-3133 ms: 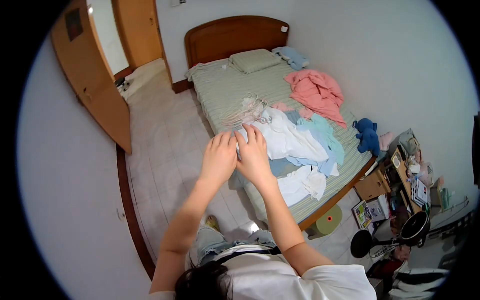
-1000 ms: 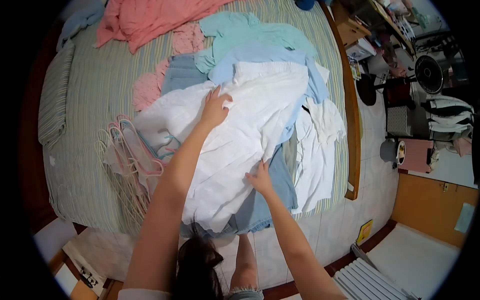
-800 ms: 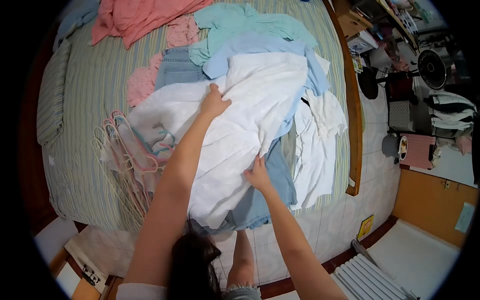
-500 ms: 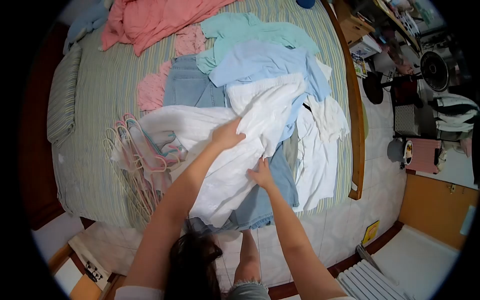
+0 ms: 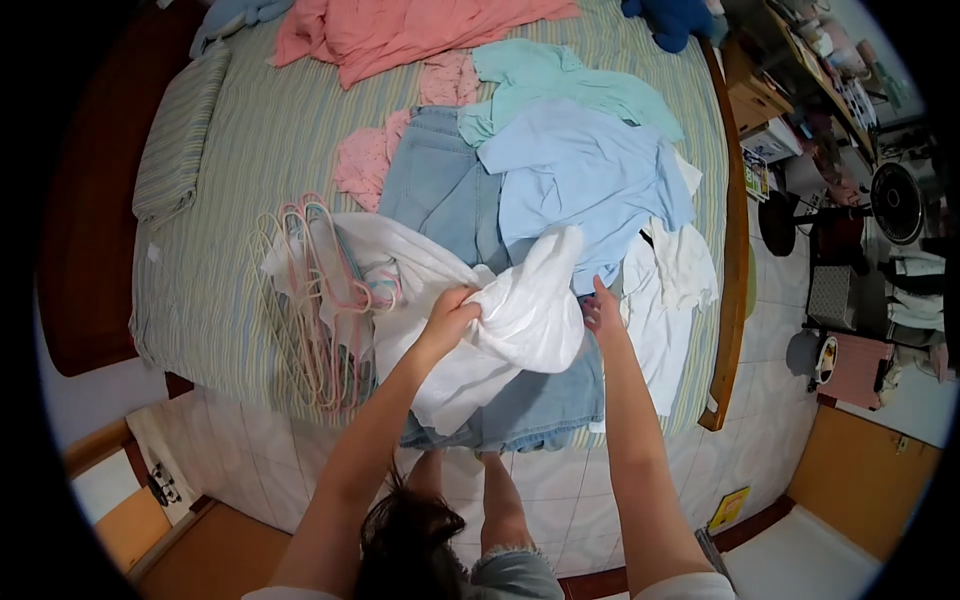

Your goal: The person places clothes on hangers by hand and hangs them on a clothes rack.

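A white garment (image 5: 530, 315) lies bunched over the clothes in front of me. My left hand (image 5: 452, 320) is closed on its middle, pinching a fold between thumb and fingers. Just right of its bunched end, my right hand (image 5: 602, 308) is open with the fingers apart. Below the right fingertips is the hem of a light blue shirt (image 5: 590, 165). Blue denim (image 5: 545, 410) shows beneath the white garment, and a denim garment (image 5: 440, 190) lies behind it. To the left, several pink and cream hangers (image 5: 315, 300) rest partly over white cloth.
The striped bed (image 5: 270, 130) also holds a mint green shirt (image 5: 590, 85), pink lace cloth (image 5: 370, 160), a coral blanket (image 5: 410, 30) and white clothes (image 5: 660, 310) at right. A wooden bed edge (image 5: 738, 250) runs down the right; a fan (image 5: 895, 203) stands beyond.
The white garment's upper part, spread over the light blue shirt before, is now drawn down and bunched. My right hand has let go of it and moved right. The view has shifted.
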`<state>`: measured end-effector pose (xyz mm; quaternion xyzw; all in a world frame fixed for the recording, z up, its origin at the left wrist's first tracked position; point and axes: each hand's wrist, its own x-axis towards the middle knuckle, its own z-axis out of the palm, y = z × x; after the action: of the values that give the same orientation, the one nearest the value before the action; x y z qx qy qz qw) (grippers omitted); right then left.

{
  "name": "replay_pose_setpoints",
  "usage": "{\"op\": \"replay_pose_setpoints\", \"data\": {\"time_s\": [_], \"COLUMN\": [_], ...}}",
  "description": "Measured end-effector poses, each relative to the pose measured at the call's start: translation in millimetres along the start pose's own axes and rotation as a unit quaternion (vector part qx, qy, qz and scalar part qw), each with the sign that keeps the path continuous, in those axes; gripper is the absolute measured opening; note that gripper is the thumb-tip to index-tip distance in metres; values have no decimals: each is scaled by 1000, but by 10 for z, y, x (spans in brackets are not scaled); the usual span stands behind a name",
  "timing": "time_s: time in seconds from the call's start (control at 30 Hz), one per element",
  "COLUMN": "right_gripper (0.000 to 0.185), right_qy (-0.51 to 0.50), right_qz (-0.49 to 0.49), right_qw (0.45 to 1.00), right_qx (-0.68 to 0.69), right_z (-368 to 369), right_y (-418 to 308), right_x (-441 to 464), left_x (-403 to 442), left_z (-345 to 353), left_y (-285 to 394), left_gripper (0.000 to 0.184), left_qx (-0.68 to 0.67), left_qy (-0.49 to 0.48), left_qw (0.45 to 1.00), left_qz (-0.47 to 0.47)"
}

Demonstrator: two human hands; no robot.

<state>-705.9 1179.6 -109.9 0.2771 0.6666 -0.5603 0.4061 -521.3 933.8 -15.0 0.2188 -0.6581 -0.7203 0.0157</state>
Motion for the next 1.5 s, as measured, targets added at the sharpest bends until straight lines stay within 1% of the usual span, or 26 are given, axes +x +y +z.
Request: {"op": "replay_pose_setpoints", "data": {"time_s": [0.03,0.13,0.17,0.23,0.27,0.33,0.37,0.43,0.47,0.5,0.53,0.57,0.63,0.67,0.7,0.73,0.83,0.93,0.97,1.1,1.2,1.23,1.27,1.33,1.43,1.5], "right_gripper": [86,67,59,44,41,36,37,39,40,41,40,43,41,38,36,34,32,30,29,31,35,39,41,40,36,36], "right_qy": [-4,-238,-268,-325,-314,-292,-230,-192,-235,-276,-292,-286,-209,-215,-287,-356,-438,-328,-321,-427,-292,-299,-277,-297,-299,-289], "right_qz": [29,59,78,117,106,82,24,-36,-75,-113,-108,-175,-225,-275,-276,-274,-294,-370,-392,-434,-518,-531,-526,-519,-530,-537], "right_qw": [999,953,944,923,928,936,949,942,922,897,889,884,893,876,860,839,807,834,826,758,784,776,793,798,792,792], "right_qx": [36,179,175,168,171,178,214,272,299,326,336,326,329,332,320,305,265,243,247,236,180,166,131,71,44,36], "right_z": [166,429,527,845,922,1033,1019,907,787,639,504,510,504,473,387,291,127,101,91,-103,-119,-110,-155,-213,-287,-342], "right_y": [-78,270,310,178,147,8,-121,-632,-862,-1102,-1350,-1594,-1952,-2116,-2299,-2453,-2745,-2850,-2882,-3134,-3225,-3212,-3188,-3162,-3098,-3052], "right_x": [-210,45,19,-424,-493,-668,-810,-1240,-1297,-1307,-1276,-1482,-1935,-2172,-2366,-2541,-3070,-3642,-3885,-4695,-5304,-5515,-5706,-5996,-6299,-6507], "left_x": [-64,-193,-201,-219,-222,-166,-140,-163,-163,-116,-142,-180,-225,-234,-253,-295,-427,-505,-559,-756,-850,-923,-990,-1159,-1503,-1771], "left_z": [6,84,133,251,278,257,254,367,417,358,423,511,605,630,659,682,693,724,763,892,945,968,993,1037,1175,1264], "left_y": [-16,-56,-59,90,158,169,181,467,598,575,710,890,1103,1144,1191,1234,1313,1436,1563,2366,2933,3150,3376,3791,4460,4795], "left_gripper": [25,23,23,23,24,27,28,35,39,54,57,60,65,66,68,67,64,60,58,49,42,38,38,40,42,44], "left_qx": [20,130,174,102,66,147,187,77,20,171,180,188,202,206,210,216,217,167,142,89,100,69,28,-55,-167,-199], "left_qy": [4,13,15,22,25,9,1,45,67,40,59,78,102,108,116,123,118,75,66,34,59,65,69,77,20,-33], "left_qw": [1000,986,975,984,987,973,962,986,991,966,965,964,957,952,947,946,946,960,966,981,962,963,957,941,938,944], "left_qz": [23,105,135,142,147,180,197,140,112,191,181,170,179,197,214,210,209,210,207,171,247,253,281,326,304,259]}}
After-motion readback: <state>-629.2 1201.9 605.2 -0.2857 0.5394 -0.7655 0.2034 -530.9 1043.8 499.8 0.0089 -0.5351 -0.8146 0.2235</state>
